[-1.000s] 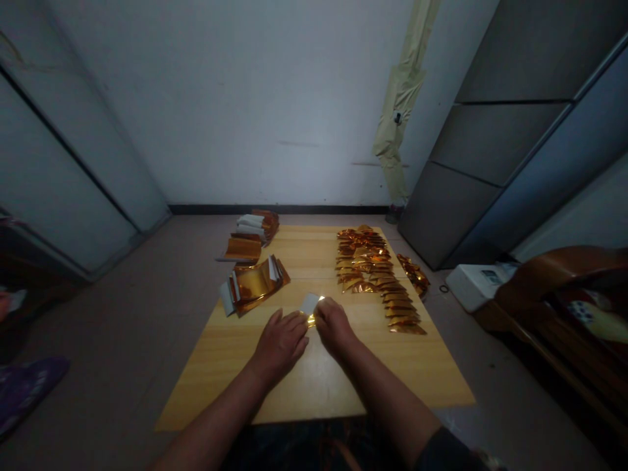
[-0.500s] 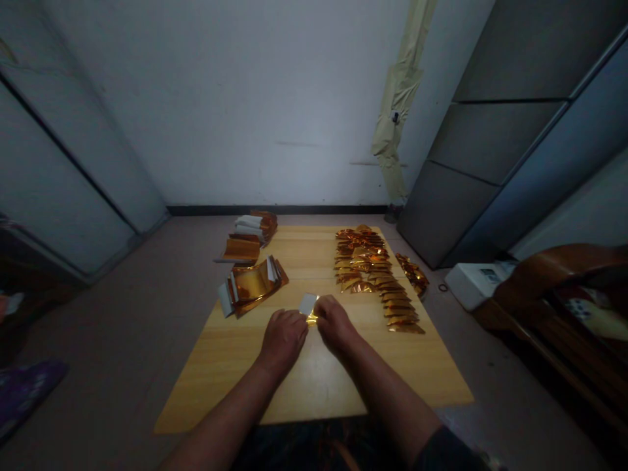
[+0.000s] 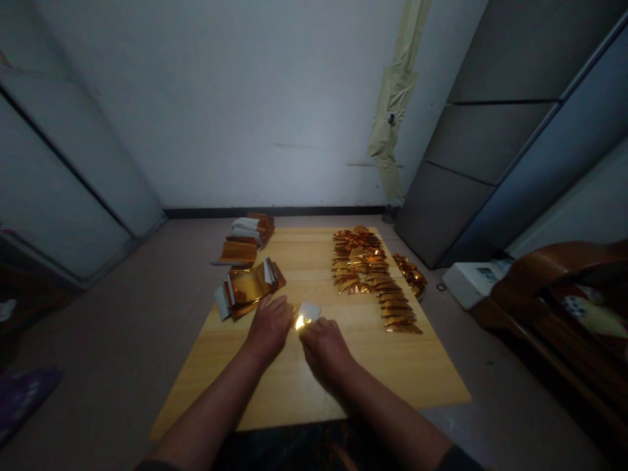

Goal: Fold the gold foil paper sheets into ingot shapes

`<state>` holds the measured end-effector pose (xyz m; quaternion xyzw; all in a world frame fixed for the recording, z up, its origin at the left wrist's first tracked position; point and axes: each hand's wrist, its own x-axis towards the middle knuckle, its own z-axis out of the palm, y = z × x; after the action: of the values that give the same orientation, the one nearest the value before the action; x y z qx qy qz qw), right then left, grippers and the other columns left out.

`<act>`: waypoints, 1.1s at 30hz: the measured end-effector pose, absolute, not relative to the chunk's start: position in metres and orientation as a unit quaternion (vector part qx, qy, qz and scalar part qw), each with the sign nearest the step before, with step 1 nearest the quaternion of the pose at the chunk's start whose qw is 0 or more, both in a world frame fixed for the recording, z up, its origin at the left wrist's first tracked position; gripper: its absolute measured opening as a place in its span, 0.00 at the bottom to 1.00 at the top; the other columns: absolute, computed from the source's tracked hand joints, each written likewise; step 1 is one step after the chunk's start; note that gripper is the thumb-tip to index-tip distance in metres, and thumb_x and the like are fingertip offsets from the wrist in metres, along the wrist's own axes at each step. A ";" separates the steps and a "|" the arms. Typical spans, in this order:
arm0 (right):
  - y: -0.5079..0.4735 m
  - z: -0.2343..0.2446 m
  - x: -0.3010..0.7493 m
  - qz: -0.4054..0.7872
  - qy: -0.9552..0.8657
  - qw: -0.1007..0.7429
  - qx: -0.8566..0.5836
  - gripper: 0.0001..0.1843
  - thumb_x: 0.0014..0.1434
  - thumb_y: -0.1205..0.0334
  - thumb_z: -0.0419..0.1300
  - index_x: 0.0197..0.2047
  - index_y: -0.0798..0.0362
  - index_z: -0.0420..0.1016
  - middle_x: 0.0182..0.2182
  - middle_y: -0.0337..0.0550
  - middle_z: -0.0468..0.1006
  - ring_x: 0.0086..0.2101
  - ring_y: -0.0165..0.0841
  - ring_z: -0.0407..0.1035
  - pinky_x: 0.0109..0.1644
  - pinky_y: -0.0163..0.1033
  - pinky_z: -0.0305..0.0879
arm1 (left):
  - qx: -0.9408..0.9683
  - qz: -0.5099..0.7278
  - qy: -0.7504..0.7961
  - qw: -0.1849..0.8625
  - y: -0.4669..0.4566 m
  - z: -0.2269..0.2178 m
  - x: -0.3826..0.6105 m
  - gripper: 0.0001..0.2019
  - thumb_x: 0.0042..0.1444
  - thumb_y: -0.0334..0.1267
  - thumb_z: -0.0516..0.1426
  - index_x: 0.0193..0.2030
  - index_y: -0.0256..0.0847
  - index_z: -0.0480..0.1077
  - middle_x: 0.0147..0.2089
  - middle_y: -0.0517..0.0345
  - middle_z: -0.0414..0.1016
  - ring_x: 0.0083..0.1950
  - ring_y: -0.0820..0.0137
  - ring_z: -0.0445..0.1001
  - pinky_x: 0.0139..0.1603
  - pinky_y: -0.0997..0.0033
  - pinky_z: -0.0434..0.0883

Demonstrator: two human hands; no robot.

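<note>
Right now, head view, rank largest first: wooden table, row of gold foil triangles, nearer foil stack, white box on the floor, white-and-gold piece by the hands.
1. Wooden table
2. Row of gold foil triangles
3. Nearer foil stack and white box: they look alike, so unranked
4. White-and-gold piece

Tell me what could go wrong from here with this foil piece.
The thin gold foil piece could crease or tear, since the left hand and right hand are close on either side of it. The left hand also sits near the foil stack and might knock it askew.
</note>
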<state>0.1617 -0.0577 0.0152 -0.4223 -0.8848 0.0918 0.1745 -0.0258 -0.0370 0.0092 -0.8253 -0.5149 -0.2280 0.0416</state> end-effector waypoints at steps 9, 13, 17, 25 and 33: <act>-0.043 0.013 0.168 0.143 -0.891 0.194 -0.384 0.08 0.61 0.71 0.56 0.34 0.51 0.74 0.34 0.40 0.77 0.37 0.33 0.64 0.41 0.36 0.53 | -0.842 -0.236 -0.484 0.023 -0.037 0.010 -0.023 0.11 0.62 0.32 0.49 0.41 0.41 0.73 0.41 0.49 0.76 0.50 0.61 0.71 0.52 0.55 0.68; -0.043 0.012 0.172 0.126 -0.897 0.192 -0.378 0.06 0.61 0.68 0.57 0.34 0.51 0.74 0.35 0.40 0.76 0.38 0.33 0.63 0.41 0.37 0.52 | -0.840 -0.242 -0.486 -0.010 -0.039 0.006 -0.024 0.12 0.62 0.31 0.48 0.42 0.41 0.73 0.38 0.50 0.75 0.44 0.64 0.71 0.47 0.61 0.71; -0.041 0.013 0.175 0.130 -0.884 0.196 -0.405 0.03 0.61 0.63 0.60 0.35 0.51 0.74 0.38 0.41 0.77 0.40 0.34 0.63 0.43 0.38 0.51 | -0.834 -0.244 -0.495 -0.018 -0.044 0.007 -0.025 0.09 0.60 0.33 0.51 0.42 0.42 0.73 0.41 0.50 0.76 0.45 0.64 0.72 0.49 0.61 0.70; -0.029 0.012 0.170 0.067 -0.897 0.173 -0.401 0.07 0.64 0.65 0.58 0.34 0.51 0.76 0.34 0.42 0.78 0.38 0.35 0.64 0.41 0.40 0.49 | -0.836 -0.231 -0.497 -0.009 -0.042 0.005 -0.022 0.08 0.62 0.36 0.52 0.41 0.42 0.73 0.39 0.52 0.75 0.43 0.64 0.72 0.46 0.61 0.70; -0.034 0.007 0.162 -0.016 -0.915 0.171 -0.365 0.07 0.61 0.71 0.55 0.34 0.55 0.75 0.30 0.46 0.76 0.33 0.35 0.64 0.41 0.43 0.49 | -0.844 -0.227 -0.485 -0.015 -0.040 0.003 -0.019 0.10 0.63 0.35 0.50 0.41 0.41 0.73 0.42 0.50 0.75 0.46 0.63 0.72 0.48 0.62 0.71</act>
<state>0.1619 -0.0336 0.0074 -0.3654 -0.9149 -0.0158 0.1709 -0.0186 -0.0403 0.0030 -0.8442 -0.4855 -0.2269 -0.0151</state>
